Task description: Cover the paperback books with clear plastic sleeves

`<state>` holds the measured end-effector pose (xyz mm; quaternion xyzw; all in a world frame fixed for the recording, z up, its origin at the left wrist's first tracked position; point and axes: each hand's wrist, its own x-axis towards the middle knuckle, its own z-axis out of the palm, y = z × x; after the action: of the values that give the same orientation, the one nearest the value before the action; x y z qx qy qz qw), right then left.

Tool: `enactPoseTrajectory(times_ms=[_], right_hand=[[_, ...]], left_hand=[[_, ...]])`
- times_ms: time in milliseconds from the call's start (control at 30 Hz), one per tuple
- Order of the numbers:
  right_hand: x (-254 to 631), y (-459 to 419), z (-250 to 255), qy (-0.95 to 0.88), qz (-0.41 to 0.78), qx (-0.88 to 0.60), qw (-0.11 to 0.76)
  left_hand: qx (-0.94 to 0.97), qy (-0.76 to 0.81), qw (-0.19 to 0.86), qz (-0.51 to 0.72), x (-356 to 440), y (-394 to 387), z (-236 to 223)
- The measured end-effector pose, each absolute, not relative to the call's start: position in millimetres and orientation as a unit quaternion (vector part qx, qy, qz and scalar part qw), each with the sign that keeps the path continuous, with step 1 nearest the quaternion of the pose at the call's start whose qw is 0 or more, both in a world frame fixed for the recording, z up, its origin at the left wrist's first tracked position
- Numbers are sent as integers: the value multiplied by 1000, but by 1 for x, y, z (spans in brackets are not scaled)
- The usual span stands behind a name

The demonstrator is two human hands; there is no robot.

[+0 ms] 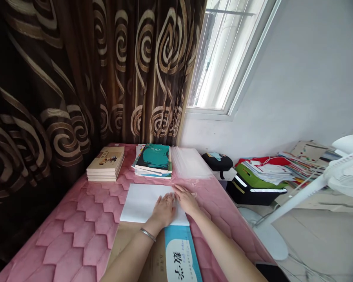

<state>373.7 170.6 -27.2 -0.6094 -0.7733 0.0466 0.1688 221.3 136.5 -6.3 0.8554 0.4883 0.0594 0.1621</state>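
Note:
A white sheet [139, 201] lies on the pink quilted surface, its near edge meeting a brown and blue maths book cover [182, 254]. Whether the sheet belongs to the book or is separate, I cannot tell. My left hand [165, 209], with a silver bracelet at the wrist, presses flat on the right half of the sheet. At the sheet's far right edge rests my right hand [186, 199], fingers stretched out and close to the left fingertips. Both hands are open. My forearms hide part of the cover.
Beyond the sheet stand a stack of cream books [106, 164], a pile topped by a teal book [153, 156], and clear plastic covers [191, 162]. Right of the pink surface are a black case [217, 161], a green and black box [253, 188] and a white fan [300, 199]. A dark flat object [270, 272] sits near the right corner.

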Motion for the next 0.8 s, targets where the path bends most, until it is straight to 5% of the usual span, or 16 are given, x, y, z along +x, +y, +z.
enactPoseTrajectory(times_ms=[367, 567, 800], right_hand=[[379, 175, -42, -772, 54, -607, 182], [385, 176, -24, -732, 178, -611, 243], [408, 63, -42, -630, 202, -680, 316]], left_hand=[[798, 596, 86, 17, 100, 179, 1], [787, 614, 61, -1, 102, 181, 1], [790, 613, 6, 10, 113, 183, 11]])
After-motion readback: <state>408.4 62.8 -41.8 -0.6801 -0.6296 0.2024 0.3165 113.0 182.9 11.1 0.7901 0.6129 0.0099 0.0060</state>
